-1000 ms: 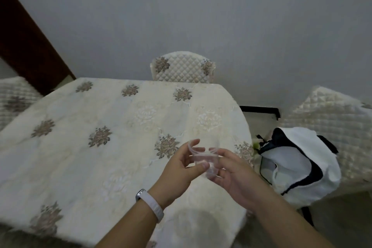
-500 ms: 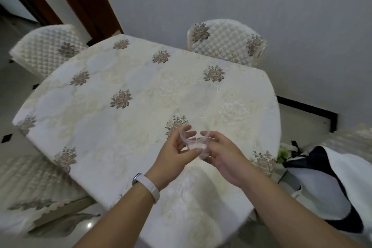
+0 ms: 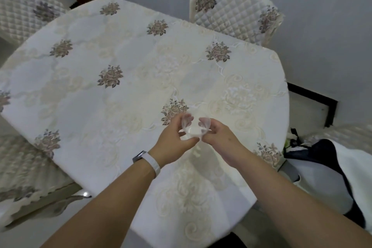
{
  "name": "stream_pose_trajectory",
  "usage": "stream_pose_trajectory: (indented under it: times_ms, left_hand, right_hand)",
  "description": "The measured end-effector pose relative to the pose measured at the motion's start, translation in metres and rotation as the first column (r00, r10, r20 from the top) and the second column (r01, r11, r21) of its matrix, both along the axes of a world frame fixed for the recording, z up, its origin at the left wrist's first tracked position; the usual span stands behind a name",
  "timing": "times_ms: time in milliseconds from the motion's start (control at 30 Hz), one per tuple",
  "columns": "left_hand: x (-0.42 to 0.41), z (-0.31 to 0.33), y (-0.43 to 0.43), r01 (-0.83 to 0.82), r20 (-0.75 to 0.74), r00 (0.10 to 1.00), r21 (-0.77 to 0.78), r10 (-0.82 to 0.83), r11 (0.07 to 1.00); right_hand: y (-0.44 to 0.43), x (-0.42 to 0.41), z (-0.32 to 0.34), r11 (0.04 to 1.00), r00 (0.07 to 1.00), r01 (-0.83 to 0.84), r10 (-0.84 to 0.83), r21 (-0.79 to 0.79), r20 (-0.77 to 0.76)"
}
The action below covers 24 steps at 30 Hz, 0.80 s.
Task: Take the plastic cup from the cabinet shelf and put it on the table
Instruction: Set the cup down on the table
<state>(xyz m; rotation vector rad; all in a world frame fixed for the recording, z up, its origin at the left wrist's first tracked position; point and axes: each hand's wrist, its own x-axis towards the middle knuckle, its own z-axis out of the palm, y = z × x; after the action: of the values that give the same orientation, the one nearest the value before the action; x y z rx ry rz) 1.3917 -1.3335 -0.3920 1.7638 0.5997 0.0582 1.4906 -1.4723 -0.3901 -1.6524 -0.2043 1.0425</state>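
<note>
both hands on the plastic cup (image 3: 194, 128), held over the near-right part of the bench (image 3: 124, 90). can't tell if the cup base touches the cloth or sits just above it; the hands hide the underside.

left hand (image 3: 174, 140): fingers (image 3: 182, 122) curled round the cup's left wall, thumb running along the near side under the rim. gripping the cup. white wristband (image 3: 150, 162) on that wrist.

right hand (image 3: 218, 136): fingers pinched on the cup's right wall and rim, one fingertip showing through the clear plastic. also gripping the cup.

cup is clear, roughly upright, mouth tilted slightly toward the camera, with a whitish bottom visible inside. it sits just right of a brown flower motif (image 3: 174, 110) on the cloth.

bench is covered with a cream embroidered tablecloth, rounded corners, nothing else resting on it.

surroundings: quilted chair (image 3: 235, 12) at the far side, touching or nearly touching the bench edge. second quilted chair (image 3: 24, 8) at far left. a third chair seat (image 3: 26, 169) tucked under the near-left edge. black and white bag (image 3: 330, 173) to the right, apart from the bench, low beside it.
</note>
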Motion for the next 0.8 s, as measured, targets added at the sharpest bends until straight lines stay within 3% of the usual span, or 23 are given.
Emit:
stream_pose_trajectory:
  times_ms: [367,800]
  left_hand:
    - [0.021,-0.04,0.024,0.061,-0.05,0.997,0.083,-0.057,0.995]
    - [0.0,-0.066,0.023,-0.001,-0.168,0.986,0.069,0.013,0.998]
  right_hand:
    - [0.02,0.019,-0.04,0.987,0.993,-0.085,0.095,-0.139,0.065]
    - [0.023,0.002,-0.078,0.964,0.981,-0.156,0.177,-0.217,0.084]
